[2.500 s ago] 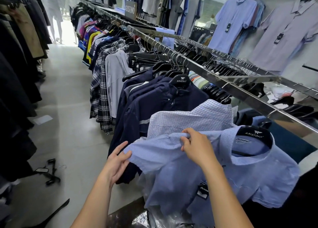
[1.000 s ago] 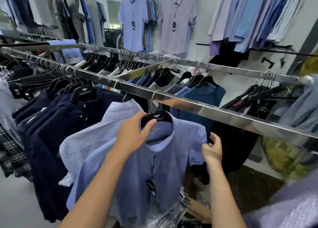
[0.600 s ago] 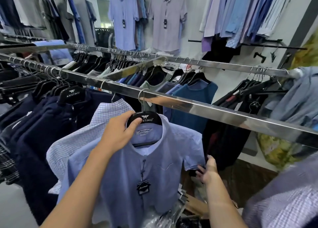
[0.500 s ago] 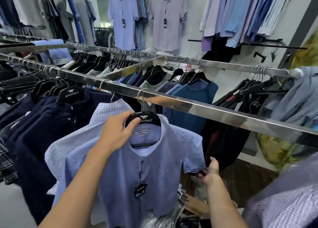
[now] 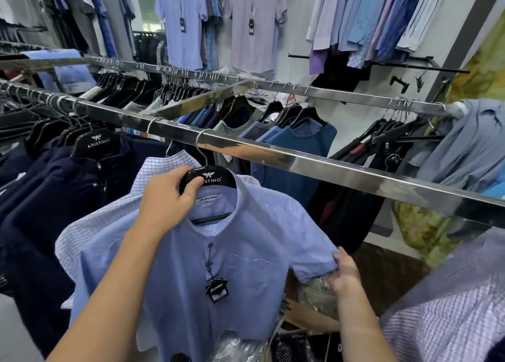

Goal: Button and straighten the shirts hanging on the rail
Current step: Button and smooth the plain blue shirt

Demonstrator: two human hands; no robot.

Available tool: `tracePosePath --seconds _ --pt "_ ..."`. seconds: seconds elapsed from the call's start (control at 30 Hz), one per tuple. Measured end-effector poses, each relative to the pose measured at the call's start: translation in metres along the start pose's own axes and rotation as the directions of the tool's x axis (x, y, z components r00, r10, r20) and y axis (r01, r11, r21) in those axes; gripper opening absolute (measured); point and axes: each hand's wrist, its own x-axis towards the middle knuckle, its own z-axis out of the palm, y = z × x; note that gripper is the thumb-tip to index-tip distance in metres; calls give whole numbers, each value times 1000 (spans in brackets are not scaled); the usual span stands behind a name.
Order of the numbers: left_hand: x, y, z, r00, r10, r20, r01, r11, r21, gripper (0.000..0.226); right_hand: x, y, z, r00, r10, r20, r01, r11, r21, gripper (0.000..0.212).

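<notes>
A light blue short-sleeved shirt (image 5: 246,260) hangs front-on from a black hanger (image 5: 216,177) hooked over the steel rail (image 5: 314,162). Its front is closed, with one button visible at the neck and a black price tag (image 5: 217,290) dangling at the chest. My left hand (image 5: 166,200) grips the hanger's left shoulder together with the collar. My right hand (image 5: 344,274) pinches the hem of the shirt's right sleeve. Behind it hangs a white and blue checked shirt (image 5: 109,214).
Navy jackets (image 5: 68,184) crowd the rail to the left. A blue T-shirt (image 5: 297,165) and dark clothes hang on the far rail (image 5: 341,92). Shirts are displayed on the wall (image 5: 185,23). A checked garment (image 5: 451,301) lies at the lower right, with plastic bags (image 5: 317,296) below.
I turned from the aisle to face the rail. My left hand took hold of the hanger and swung the blue shirt front-on. My right hand dropped and took the right sleeve hem.
</notes>
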Motion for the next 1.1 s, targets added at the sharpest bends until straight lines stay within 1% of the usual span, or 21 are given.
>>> tracePosePath --seconds 0.1,0.17,0.2,0.23,0.27,0.33,0.4,0.47,0.53,0.57,0.6,0.7,0.77,0.83,0.9,0.93,0.97,1.03,1.1 --pt "1 -2 -4 1000 10 4 -10 1000 -8 22 5 -3 -20 998 -57 -22 60 986 155 56" --pt "1 -1 -5 1000 17 0 -17 1000 -4 22 4 -5 -26 997 -65 -40 72 973 217 52" --pt "0 0 -4 1000 16 -4 -16 1000 0 24 3 -6 -26 997 -62 -50 71 975 210 48" --pt "0 1 -4 1000 12 -4 -12 1000 5 27 3 -7 -26 997 -60 -48 68 979 191 46" --pt "0 1 -3 1000 7 0 -7 1000 3 30 1 -8 -23 997 -60 -54 68 987 145 49" --pt "-1 1 -3 1000 5 13 -5 1000 -8 32 -7 -12 -16 993 -78 -87 80 997 20 50" --pt "-1 -1 -3 999 17 28 -16 1000 -24 35 -15 -16 -7 974 -156 -162 139 984 -115 46" --pt "-2 -3 -6 998 21 59 -18 998 -55 35 -20 -21 3 942 -276 -190 241 952 -188 38" --pt "-4 -2 -10 994 23 110 -11 994 -108 26 -26 -24 17 915 -385 -120 343 899 -271 26" --pt "-5 0 -13 990 17 139 1 992 -130 19 -30 -26 24 899 -434 -65 392 861 -324 22" --pt "-6 0 -15 986 5 167 19 990 -142 19 -36 -27 33 880 -474 -1 440 818 -371 20" --pt "-9 0 -19 968 -12 251 62 980 -191 35 -69 -30 64 801 -565 198 588 678 -442 17" --pt "-10 -1 -22 943 11 333 95 949 -302 46 -97 -31 87 758 -563 329 650 614 -447 14" --pt "-12 0 -26 916 29 400 160 888 -430 57 -121 -29 108 683 -549 483 731 512 -452 14" --pt "-15 0 -30 901 36 433 190 864 -467 63 -142 -26 124 619 -505 602 785 408 -465 15" --pt "-16 -1 -31 893 42 448 192 865 -464 63 -152 -23 132 599 -483 639 801 384 -460 15" --pt "-17 -3 -32 887 43 460 193 870 -454 57 -162 -21 139 577 -473 666 816 365 -448 14" --pt "-20 -7 -34 886 30 462 193 883 -427 38 -183 -13 151 523 -473 709 851 325 -412 13" --pt "-24 -6 -36 900 29 434 161 906 -393 27 -204 -6 163 466 -483 742 884 286 -370 14"
